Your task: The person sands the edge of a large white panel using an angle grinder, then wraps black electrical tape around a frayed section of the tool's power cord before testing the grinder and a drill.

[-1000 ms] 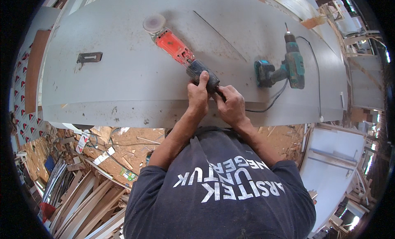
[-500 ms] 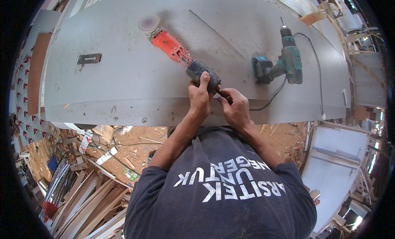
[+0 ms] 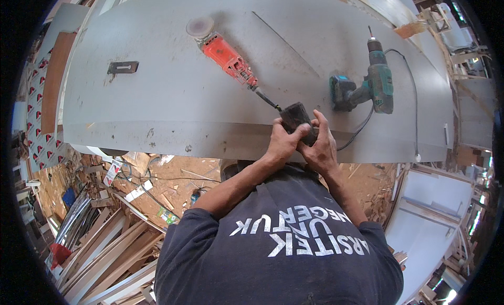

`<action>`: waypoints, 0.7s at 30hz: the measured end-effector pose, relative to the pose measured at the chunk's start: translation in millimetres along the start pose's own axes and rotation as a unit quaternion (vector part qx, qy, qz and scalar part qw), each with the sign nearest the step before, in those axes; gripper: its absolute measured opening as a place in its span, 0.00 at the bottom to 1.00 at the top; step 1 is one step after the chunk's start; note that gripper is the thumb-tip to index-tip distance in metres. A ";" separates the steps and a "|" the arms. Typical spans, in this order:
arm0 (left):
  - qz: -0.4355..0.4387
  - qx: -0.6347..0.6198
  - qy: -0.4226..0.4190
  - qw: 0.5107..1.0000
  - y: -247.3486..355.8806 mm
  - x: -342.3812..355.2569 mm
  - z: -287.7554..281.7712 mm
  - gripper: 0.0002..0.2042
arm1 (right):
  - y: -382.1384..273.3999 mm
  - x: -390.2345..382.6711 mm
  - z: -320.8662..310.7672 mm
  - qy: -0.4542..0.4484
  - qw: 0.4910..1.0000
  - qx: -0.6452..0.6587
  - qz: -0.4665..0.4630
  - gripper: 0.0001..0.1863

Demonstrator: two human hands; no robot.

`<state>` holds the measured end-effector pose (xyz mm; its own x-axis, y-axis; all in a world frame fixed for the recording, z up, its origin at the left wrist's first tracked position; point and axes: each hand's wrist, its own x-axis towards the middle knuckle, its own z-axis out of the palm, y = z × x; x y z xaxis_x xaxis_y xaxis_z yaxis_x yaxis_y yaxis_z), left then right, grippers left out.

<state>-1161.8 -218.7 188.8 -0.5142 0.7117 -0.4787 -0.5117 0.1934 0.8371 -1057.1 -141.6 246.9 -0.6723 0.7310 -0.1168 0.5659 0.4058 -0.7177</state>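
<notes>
A red angle grinder (image 3: 223, 53) lies on the grey tabletop with its round disc (image 3: 200, 27) at the far left end and the inner parts of its rear end exposed. From that end a short stretch of black cord (image 3: 266, 97) runs into the black rear cover (image 3: 295, 115), which is apart from the grinder's body. My left hand (image 3: 283, 141) grips the cover from the left, thumb across it. My right hand (image 3: 321, 150) closes round its near right side, with one finger raised. The cord leaves beyond my right hand over the table.
A green cordless drill (image 3: 379, 81) with its battery lies at the right, the grinder's cord passing beside it. A thin rod (image 3: 286, 40) lies at the far middle, a slotted dark metal plate (image 3: 123, 67) at the left. Wood strips (image 3: 113, 247) and scraps cover the floor below.
The black cover has come off the grinder's body and slid back along the cord toward me. My left hand moved with it, and my right hand went from the cord onto the cover.
</notes>
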 end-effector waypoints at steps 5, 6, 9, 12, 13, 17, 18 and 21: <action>-0.106 -0.134 -0.064 0.983 -7.2 13.7 -12.8 0.22 | 17.4 1.2 -17.8 -0.017 0.996 -0.079 -0.029 0.34; -0.086 -0.169 -0.026 0.982 -3.6 18.8 -17.1 0.21 | 21.2 -0.1 -23.3 -0.025 0.996 -0.086 -0.022 0.33; -0.034 -0.229 0.076 0.970 10.8 39.9 -33.0 0.17 | 34.8 -8.2 -34.9 -0.036 0.995 -0.097 -0.013 0.32; -0.010 -0.196 0.124 0.973 18.6 53.6 -45.5 0.13 | 44.0 -13.2 -30.1 -0.018 0.994 -0.105 -0.026 0.31; -0.011 -0.184 0.118 0.976 18.2 51.6 -47.5 0.13 | 47.1 -13.9 -27.3 -0.008 0.994 -0.106 -0.031 0.30; -0.011 -0.193 0.093 0.977 16.6 44.7 -48.3 0.13 | 51.7 -12.8 -18.2 0.025 0.994 -0.102 -0.033 0.31; -0.009 -0.200 0.085 0.976 13.4 43.0 -48.5 0.13 | 51.4 -12.6 -16.7 0.030 0.993 -0.106 -0.033 0.31; -0.010 -0.206 0.063 0.976 4.9 37.9 -49.4 0.13 | 45.8 -11.4 -14.5 0.043 0.992 -0.118 -0.031 0.31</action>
<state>-1217.8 -224.2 161.6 -0.5676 0.6173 -0.5448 -0.7436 -0.1003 0.6611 -1016.7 -123.4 225.3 -0.6714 0.7410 -0.0111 0.6279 0.5609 -0.5396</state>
